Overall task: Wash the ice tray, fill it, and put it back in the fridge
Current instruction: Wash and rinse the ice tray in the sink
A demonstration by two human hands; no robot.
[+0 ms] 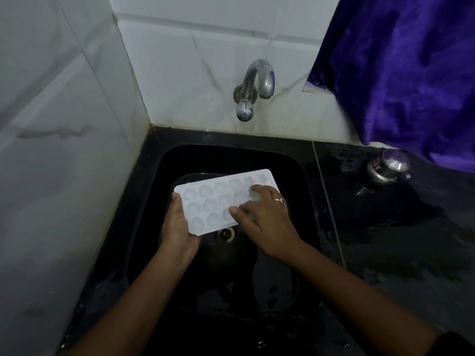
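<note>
Over the black sink [231,158], below the curved chrome tap [257,83], there's the white plastic ice tray with moulded cups [205,201]. The left hand [180,227] has its grip clamped on the tray's left end. The right hand [267,219] lies across the cups, grip apart, fingers spread and pressing.

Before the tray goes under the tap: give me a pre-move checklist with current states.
1. Grip: left hand holds the ice tray by its left end: ok.
2. Position: ice tray is held over the sink: ok.
3. Cavities free: not ok, the right hand has its fingers lying on them.
4. Water from the tap: not ok, no stream visible.
5. Cavities clean: cannot tell.
</note>
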